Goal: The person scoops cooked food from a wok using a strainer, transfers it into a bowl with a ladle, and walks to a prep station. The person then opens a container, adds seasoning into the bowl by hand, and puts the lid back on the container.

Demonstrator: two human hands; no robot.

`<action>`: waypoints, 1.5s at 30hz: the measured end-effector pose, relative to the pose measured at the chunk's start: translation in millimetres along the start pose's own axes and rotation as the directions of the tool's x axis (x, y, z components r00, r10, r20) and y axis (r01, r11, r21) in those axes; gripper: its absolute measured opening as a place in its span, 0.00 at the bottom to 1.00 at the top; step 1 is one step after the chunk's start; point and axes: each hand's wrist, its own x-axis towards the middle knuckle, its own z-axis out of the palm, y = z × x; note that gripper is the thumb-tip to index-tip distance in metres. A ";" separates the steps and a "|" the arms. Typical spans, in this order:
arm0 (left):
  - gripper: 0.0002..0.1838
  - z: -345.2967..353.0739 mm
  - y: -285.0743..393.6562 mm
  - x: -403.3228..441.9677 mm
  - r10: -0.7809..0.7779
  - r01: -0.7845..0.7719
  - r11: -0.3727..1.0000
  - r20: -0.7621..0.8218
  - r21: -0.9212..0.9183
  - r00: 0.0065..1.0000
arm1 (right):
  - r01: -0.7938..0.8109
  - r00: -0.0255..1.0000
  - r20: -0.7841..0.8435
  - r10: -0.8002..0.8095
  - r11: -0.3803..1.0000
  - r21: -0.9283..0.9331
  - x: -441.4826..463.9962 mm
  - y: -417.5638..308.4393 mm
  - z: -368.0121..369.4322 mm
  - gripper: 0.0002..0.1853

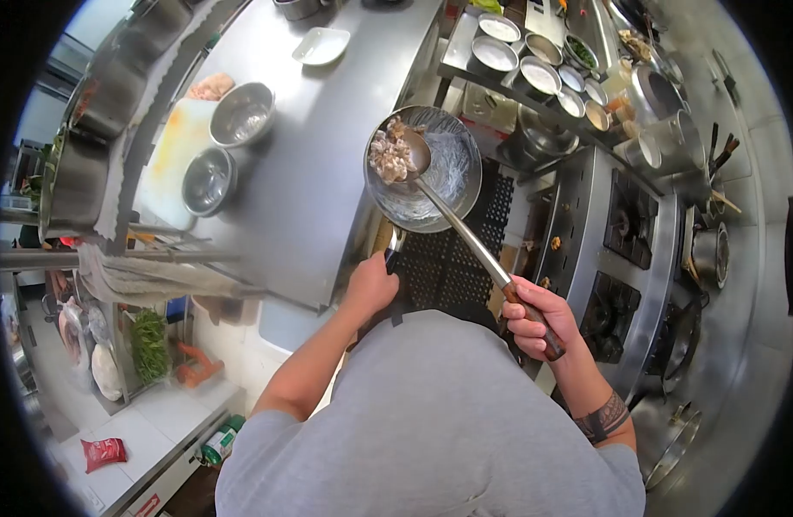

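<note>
My left hand [372, 284] is closed round the handle of a round metal pan [467, 142], which is held off the steel table's edge, above the black floor mat. A white, creamy film coats the inside of the pan. In my right hand [539, 319] is the brown wooden handle of a long metal ladle [465, 231]. The ladle's bowl lies in the pan, beside and partly under a clump of pale brown, chunky food [390, 155] at the pan's left side.
The steel table [319, 164] bears two metal bowls [243, 115] [209, 182], a white cutting board [168, 164] and a white dish [321, 46]. A stove [625, 220] stands at the right, below a shelf of containers [541, 76]. The black mat [448, 267] covers the floor between.
</note>
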 end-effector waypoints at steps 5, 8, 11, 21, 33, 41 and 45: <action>0.10 -41.4 -8.1 2.8 -0.050 0.050 0.944 0.008 -0.326 0.999 | 0.016 0.994 0.105 -0.015 1.000 -0.005 21.2 -13.5 15.8 0.20; 0.08 -63.5 12.9 10.2 -0.150 0.154 0.867 0.046 -0.473 0.988 | 0.010 0.991 0.133 0.000 0.997 -0.079 30.6 -31.4 23.5 0.23; 0.06 -72.2 26.8 35.4 -0.197 0.151 0.808 -0.021 -0.569 0.980 | -0.015 0.991 0.129 0.032 0.991 -0.136 40.1 -61.1 43.7 0.24; 0.06 -105.2 68.6 118.4 -0.353 0.108 0.718 -0.225 -0.688 0.908 | -0.035 0.991 0.093 0.097 0.855 -0.517 76.9 -211.0 119.5 0.26; 0.04 -74.5 111.7 112.4 -0.592 0.214 0.580 -0.227 -0.786 0.773 | -0.070 0.958 0.137 0.251 0.671 -0.738 200.2 -352.7 243.0 0.11; 0.04 -31.6 128.3 55.3 -0.719 0.336 0.535 -0.209 -0.775 0.663 | 0.050 0.994 0.077 0.073 0.318 -0.947 307.0 -341.5 207.7 0.11; 0.05 -28.0 133.8 31.0 -0.748 0.410 0.560 -0.226 -0.720 0.624 | 0.237 0.966 0.250 -0.070 -0.158 -0.959 339.9 -316.1 147.7 0.24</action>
